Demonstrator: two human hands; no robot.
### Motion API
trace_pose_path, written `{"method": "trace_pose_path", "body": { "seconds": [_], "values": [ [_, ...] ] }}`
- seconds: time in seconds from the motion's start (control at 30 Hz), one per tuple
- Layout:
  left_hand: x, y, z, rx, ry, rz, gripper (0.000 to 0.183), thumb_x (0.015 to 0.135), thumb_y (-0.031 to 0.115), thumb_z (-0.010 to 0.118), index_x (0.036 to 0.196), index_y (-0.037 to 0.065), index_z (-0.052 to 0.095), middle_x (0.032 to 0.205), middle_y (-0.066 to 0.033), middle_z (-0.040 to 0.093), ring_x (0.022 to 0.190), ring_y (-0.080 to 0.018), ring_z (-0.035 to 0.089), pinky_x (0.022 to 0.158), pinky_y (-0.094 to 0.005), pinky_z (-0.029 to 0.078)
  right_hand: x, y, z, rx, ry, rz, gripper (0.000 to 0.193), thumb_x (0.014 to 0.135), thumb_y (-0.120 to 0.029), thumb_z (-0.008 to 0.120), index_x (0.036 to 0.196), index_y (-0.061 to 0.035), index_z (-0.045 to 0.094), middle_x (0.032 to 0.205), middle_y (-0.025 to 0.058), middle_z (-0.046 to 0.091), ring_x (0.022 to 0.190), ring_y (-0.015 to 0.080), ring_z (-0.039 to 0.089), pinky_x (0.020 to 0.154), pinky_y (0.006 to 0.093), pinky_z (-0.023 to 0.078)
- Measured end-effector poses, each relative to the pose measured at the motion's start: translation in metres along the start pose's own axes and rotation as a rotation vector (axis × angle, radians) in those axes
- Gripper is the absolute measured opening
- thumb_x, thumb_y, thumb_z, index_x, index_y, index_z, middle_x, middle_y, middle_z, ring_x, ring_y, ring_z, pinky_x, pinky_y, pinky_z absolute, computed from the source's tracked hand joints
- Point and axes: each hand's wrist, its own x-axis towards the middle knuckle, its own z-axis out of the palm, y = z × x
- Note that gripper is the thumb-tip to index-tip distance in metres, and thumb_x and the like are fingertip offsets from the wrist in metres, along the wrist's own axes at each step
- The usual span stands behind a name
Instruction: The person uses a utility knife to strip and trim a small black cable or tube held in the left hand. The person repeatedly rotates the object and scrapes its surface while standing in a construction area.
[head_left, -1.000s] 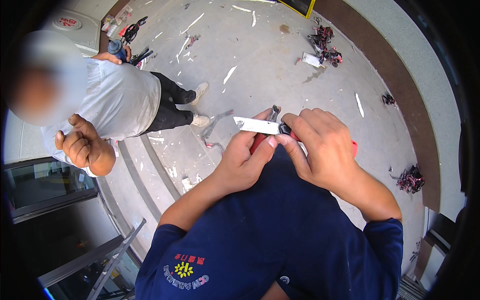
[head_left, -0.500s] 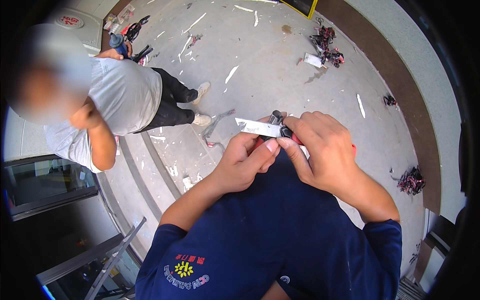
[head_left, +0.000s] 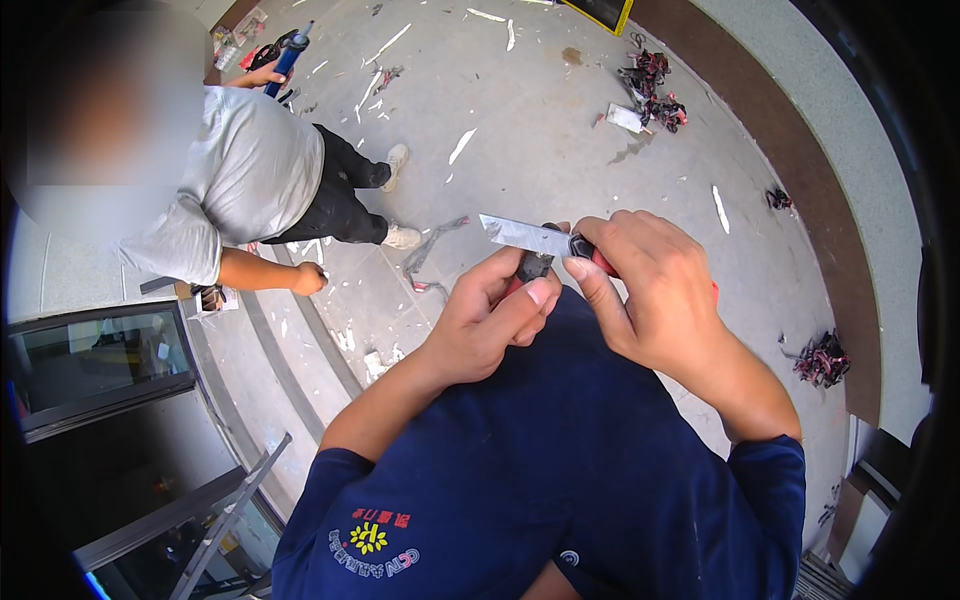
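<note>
My right hand (head_left: pixel 652 285) is closed around a utility knife (head_left: pixel 520 236) with a red and black handle. Its wide blade points left, across the top of my left hand. My left hand (head_left: pixel 482 325) pinches a small black-and-red piece (head_left: pixel 535 266) between thumb and fingers. That piece sits just under the blade, close to the knife's black collar; its exact kind is hard to make out. Both hands are close together in front of my chest, and whether the blade touches the piece cannot be told.
A co-worker in a grey shirt (head_left: pixel 265 170) stands at the upper left, holding a blue caulking gun (head_left: pixel 288 62). White strips (head_left: pixel 462 147) and tangled dark-and-red scraps (head_left: pixel 655 92) litter the grey floor. Another tangle (head_left: pixel 822 361) lies right. A metal bar (head_left: pixel 235 515) leans at lower left.
The knife and my right hand have moved slightly right, exposing more of the black piece in my left. The co-worker lowered one hand from the head and raised the caulking gun.
</note>
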Motion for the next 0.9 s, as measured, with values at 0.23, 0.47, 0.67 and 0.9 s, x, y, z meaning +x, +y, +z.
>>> {"method": "trace_pose_path", "body": {
  "seconds": [0.23,0.47,0.67,0.9],
  "values": [
    [-0.002,-0.011,-0.013,-0.064,-0.039,-0.028,0.022,0.113,0.014,0.052,0.127,-0.002,0.059,0.097,-0.0047,0.059,0.066,-0.0068,0.045,0.057,-0.0250,0.036,-0.001,-0.002,0.000,0.019,0.029,-0.004,0.023,0.092,-0.017,0.079,0.109,-0.0022,0.074,0.081,0.0128,0.065,0.070,0.0343,0.064,0.066,0.0454,0.051],
    [-0.002,-0.007,-0.003,-0.029,0.025,0.009,0.029,0.113,0.013,0.057,0.137,-0.003,0.059,0.092,0.0001,0.057,0.071,-0.0047,0.048,0.060,-0.0236,0.039,-0.002,-0.002,0.001,0.000,0.030,-0.031,0.022,0.094,-0.016,0.078,0.110,-0.0008,0.073,0.076,0.0108,0.061,0.068,0.0326,0.061,0.063,0.0432,0.047],
    [-0.002,-0.009,-0.002,0.242,0.085,0.100,0.053,0.111,0.010,0.059,0.160,-0.006,0.046,0.101,-0.0006,0.063,0.079,-0.0065,0.053,0.074,-0.0241,0.046,-0.003,-0.002,0.002,-0.028,0.028,-0.040,0.021,0.093,-0.017,0.079,0.105,-0.0018,0.071,0.076,0.0108,0.061,0.068,0.0327,0.061,0.063,0.0436,0.047],
    [-0.001,-0.013,-0.003,0.476,0.216,0.214,0.052,0.107,0.007,0.062,0.155,-0.010,0.050,0.120,-0.0144,0.071,0.095,-0.0124,0.061,0.091,-0.0291,0.050,0.000,-0.005,0.008,-0.038,0.045,-0.071,0.022,0.092,-0.017,0.080,0.106,-0.0023,0.071,0.076,0.0099,0.060,0.068,0.0316,0.060,0.063,0.0434,0.046]
  ]
}}
